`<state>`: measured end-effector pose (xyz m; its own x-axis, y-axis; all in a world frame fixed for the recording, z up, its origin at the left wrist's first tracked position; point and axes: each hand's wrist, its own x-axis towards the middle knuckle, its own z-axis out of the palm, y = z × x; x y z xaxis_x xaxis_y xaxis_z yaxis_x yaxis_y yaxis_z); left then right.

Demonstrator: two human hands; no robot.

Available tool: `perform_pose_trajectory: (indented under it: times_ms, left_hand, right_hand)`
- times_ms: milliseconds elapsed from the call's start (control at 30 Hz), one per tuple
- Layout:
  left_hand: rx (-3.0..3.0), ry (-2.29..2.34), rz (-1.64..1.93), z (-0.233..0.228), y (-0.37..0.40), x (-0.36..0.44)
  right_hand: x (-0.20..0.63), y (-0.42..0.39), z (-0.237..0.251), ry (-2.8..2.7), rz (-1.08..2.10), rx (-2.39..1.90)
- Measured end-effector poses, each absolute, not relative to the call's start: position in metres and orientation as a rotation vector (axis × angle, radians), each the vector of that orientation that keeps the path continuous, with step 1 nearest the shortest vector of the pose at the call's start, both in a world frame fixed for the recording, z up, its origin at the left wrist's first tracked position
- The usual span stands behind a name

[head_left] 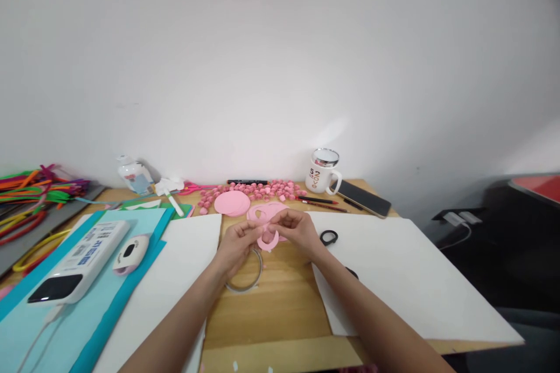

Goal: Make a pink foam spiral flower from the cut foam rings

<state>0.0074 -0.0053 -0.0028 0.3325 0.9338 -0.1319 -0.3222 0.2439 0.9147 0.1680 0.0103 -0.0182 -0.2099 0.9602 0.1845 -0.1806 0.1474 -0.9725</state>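
Note:
My left hand (237, 243) and my right hand (296, 229) meet over the middle of the table, fingertips pinched together. Between them is a small pink paper ring (274, 242), partly covered by the fingers. Just behind lie pink paper cutouts with holes (259, 209) and a stack of pink paper circles (232, 203). A roll of tape (261, 271) lies flat below my left hand, partly hidden by it. Black-handled scissors (329, 237) rest on a white sheet, with my right forearm covering part of them.
Many pink paper balls (280, 188) line the back, near pencils (321, 204), a white mug (321, 172) and a phone (364, 198). White boards (406, 274) flank the middle. At left are a power bank (83, 262), a glue bottle (135, 175) and coloured pipe cleaners (39, 195).

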Motion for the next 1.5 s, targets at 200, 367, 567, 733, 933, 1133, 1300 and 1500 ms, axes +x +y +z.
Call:
perform_pose_trajectory:
  times_ms: [200, 367, 567, 733, 933, 1133, 1300, 1500]
  left_hand:
    - [0.987, 0.842, 1.0, -0.008, -0.002, 0.005]
    - [1.045, 0.897, 1.024, -0.009, -0.001, 0.004]
    - [1.171, 0.979, 0.995, -0.008, -0.004, 0.007]
    - [1.3, 1.032, 0.989, -0.007, -0.006, 0.007]
    - [1.28, 1.164, 1.014, -0.002, -0.008, 0.009]
    - [1.08, 1.042, 0.95, 0.002, -0.012, 0.011]
    - [1.135, 1.12, 1.001, 0.006, -0.011, 0.01]
    - [1.01, 1.075, 1.024, 0.001, -0.01, 0.01]
  right_hand:
    - [0.165, 0.011, -0.016, -1.379, 1.268, -0.816]
    - [0.165, 0.012, -0.018, -1.401, 1.283, -0.833]
    - [0.165, 0.011, -0.021, -1.337, 1.327, -0.791]
    - [0.166, 0.01, -0.018, -1.354, 1.278, -0.861]
    - [0.164, 0.009, -0.018, -1.455, 1.213, -0.945]
    - [0.162, 0.006, -0.022, -1.539, 1.223, -0.968]
    - [0.163, 0.008, -0.024, -1.589, 1.173, -0.955]
    - [0.162, 0.005, -0.023, -1.626, 1.194, -0.91]
